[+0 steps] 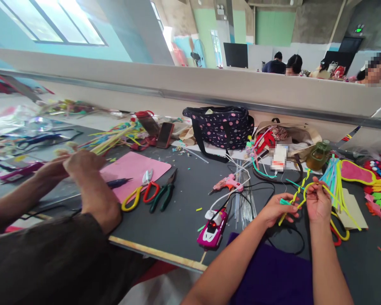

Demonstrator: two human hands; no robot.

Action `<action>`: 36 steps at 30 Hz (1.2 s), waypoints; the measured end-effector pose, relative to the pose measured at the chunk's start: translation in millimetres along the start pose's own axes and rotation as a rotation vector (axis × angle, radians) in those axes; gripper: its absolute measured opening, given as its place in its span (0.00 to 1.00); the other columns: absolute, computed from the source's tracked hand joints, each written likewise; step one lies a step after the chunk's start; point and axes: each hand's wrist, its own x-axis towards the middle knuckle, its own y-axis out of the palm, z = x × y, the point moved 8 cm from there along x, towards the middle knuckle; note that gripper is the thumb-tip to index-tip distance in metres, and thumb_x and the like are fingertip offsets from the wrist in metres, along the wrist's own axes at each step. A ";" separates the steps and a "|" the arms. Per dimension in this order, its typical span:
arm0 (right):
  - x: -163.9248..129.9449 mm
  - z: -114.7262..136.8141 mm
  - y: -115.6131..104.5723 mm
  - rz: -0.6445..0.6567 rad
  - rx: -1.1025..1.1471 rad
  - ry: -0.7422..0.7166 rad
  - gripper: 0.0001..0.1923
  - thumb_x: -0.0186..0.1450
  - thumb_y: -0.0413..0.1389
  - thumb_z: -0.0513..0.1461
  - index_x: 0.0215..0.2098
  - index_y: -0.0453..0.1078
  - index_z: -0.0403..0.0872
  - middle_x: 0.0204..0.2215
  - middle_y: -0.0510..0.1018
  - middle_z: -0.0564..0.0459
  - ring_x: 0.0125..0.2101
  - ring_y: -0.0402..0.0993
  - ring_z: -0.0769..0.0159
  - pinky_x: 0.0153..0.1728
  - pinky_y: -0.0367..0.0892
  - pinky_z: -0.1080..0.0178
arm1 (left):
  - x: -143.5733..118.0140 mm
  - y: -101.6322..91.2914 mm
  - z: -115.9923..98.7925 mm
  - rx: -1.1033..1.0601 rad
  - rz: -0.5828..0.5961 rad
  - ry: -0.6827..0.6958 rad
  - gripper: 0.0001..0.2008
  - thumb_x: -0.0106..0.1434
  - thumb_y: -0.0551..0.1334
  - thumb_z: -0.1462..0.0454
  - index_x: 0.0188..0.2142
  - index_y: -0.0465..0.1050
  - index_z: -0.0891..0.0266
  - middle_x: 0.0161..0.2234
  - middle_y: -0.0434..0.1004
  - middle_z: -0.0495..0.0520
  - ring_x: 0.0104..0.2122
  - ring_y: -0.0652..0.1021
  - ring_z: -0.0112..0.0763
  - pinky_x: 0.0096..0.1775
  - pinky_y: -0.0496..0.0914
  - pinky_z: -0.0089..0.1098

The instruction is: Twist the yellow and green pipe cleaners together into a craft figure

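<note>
Both hands (300, 205) pinching yellow pipe cleaner (300, 192)

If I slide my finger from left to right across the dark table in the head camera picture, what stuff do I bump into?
Pink sheet → yellow scissors → green pliers → pink toy car → left hand → right hand, both holding a yellow pipe cleaner → pink sole shape.

A dark worktable (184, 199) spreads ahead; beyond the hands a low beige partition wall (209, 87) runs across, with bright windows (51, 25) upper left and green walls (273, 27) far behind.
</note>
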 end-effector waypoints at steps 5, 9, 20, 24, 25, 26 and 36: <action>-5.4 0.1 8.5 0.039 -0.109 0.030 0.19 0.55 0.63 0.39 0.45 0.70 0.53 0.45 0.76 0.52 0.27 0.70 0.75 0.27 0.67 0.69 | 2.9 -9.1 -4.3 0.018 -0.079 0.076 0.22 0.43 0.73 0.60 0.37 0.74 0.68 0.35 0.79 0.60 0.26 0.79 0.31 0.22 0.70 0.25; -11.5 5.5 18.1 0.053 -0.219 -0.011 0.30 0.57 0.61 0.40 0.57 0.62 0.56 0.53 0.72 0.50 0.32 0.73 0.72 0.36 0.71 0.63 | 3.0 -15.6 -8.4 0.008 -0.158 0.131 0.21 0.44 0.72 0.59 0.35 0.74 0.69 0.35 0.79 0.60 0.26 0.79 0.31 0.23 0.71 0.26; -9.8 -1.8 2.0 -0.092 -0.450 -0.085 0.16 0.56 0.62 0.43 0.40 0.71 0.46 0.38 0.78 0.51 0.30 0.71 0.71 0.28 0.66 0.69 | 0.2 -25.3 -20.4 -0.081 -0.259 0.238 0.21 0.46 0.72 0.58 0.36 0.74 0.68 0.38 0.79 0.61 0.27 0.79 0.30 0.25 0.72 0.26; -11.4 -22.9 3.3 -0.034 -0.461 0.099 0.16 0.53 0.64 0.47 0.34 0.72 0.45 0.29 0.77 0.54 0.21 0.66 0.75 0.21 0.62 0.71 | 0.4 -24.0 -19.3 -0.114 -0.244 0.225 0.21 0.46 0.73 0.58 0.36 0.73 0.68 0.38 0.79 0.60 0.27 0.78 0.29 0.26 0.72 0.26; -12.8 -26.8 5.9 -0.011 -0.448 0.134 0.16 0.53 0.64 0.47 0.34 0.71 0.45 0.28 0.77 0.55 0.20 0.66 0.75 0.20 0.62 0.71 | 0.6 -23.3 -18.7 -0.124 -0.237 0.223 0.21 0.46 0.73 0.58 0.36 0.73 0.68 0.38 0.79 0.60 0.27 0.78 0.29 0.26 0.72 0.26; -14.3 -29.9 8.7 0.011 -0.432 0.162 0.17 0.53 0.64 0.48 0.34 0.71 0.45 0.28 0.77 0.55 0.20 0.66 0.75 0.20 0.62 0.71 | 0.9 -22.4 -18.0 -0.133 -0.228 0.220 0.21 0.46 0.73 0.58 0.36 0.73 0.67 0.38 0.79 0.59 0.27 0.78 0.28 0.26 0.72 0.26; -19.7 -27.1 21.0 0.068 -0.358 0.171 0.22 0.51 0.65 0.43 0.44 0.71 0.47 0.22 0.72 0.61 0.19 0.64 0.74 0.18 0.60 0.71 | 2.3 -16.2 -16.7 -0.145 -0.170 0.178 0.20 0.47 0.71 0.52 0.32 0.72 0.66 0.33 0.76 0.55 0.28 0.76 0.28 0.28 0.72 0.28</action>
